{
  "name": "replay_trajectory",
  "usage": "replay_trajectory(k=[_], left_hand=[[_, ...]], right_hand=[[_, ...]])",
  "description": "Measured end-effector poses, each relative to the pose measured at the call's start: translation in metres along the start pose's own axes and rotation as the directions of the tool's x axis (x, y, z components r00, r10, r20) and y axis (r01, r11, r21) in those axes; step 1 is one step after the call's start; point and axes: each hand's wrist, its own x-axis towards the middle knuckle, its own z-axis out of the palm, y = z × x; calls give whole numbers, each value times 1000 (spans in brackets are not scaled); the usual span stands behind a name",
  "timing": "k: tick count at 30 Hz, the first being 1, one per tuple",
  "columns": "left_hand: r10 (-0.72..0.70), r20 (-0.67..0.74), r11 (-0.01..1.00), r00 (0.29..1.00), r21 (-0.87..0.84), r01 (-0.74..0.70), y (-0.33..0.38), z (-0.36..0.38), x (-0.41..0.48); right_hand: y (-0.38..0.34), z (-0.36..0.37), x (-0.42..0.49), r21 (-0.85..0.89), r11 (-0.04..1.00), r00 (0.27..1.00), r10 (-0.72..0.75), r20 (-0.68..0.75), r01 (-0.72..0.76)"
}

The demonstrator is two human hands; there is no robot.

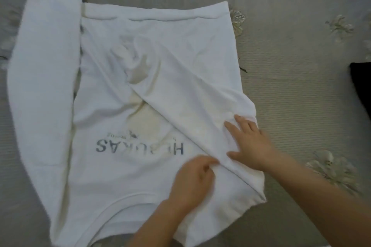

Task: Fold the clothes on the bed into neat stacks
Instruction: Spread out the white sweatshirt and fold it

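**Sweatshirt flat on bed, right sleeve folded in**

We see a white sweatshirt [112, 106] spread on the grey bedspread [291, 26], collar nearest us, printed text upside down. One sleeve [44, 78] lies straight along its left side. The other sleeve [190, 90] is folded diagonally across the chest. Left hand [192, 180] pinches the fold edge near the collar, fingers curled on cloth. Right hand [251, 142] lies flat on the sleeve, fingers spread, grasping nothing. A dark item [361, 86] sits at the right edge, well apart.
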Motion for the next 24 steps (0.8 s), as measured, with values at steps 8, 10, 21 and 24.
replay_trajectory(k=[8, 10, 21, 24], left_hand=[[-538, -525, 833, 660, -452, 320, -36, -175, 121], [-546, -503, 825, 670, -460, 326, -37, -196, 152], [-607, -296, 546, 738, -829, 117, -16, -266, 233], [-648, -260, 558, 716, -801, 215, -36, -286, 231]], right_hand=[[-57, -8, 37, 160, 986, 996, -23, -91, 37], [-65, -3, 42, 138, 990, 998, 17, -57, -9], [-74, -17, 55, 157, 988, 940, 49, -337, 5], [-88, -19, 68, 104, 993, 936, -16, -351, 56]])
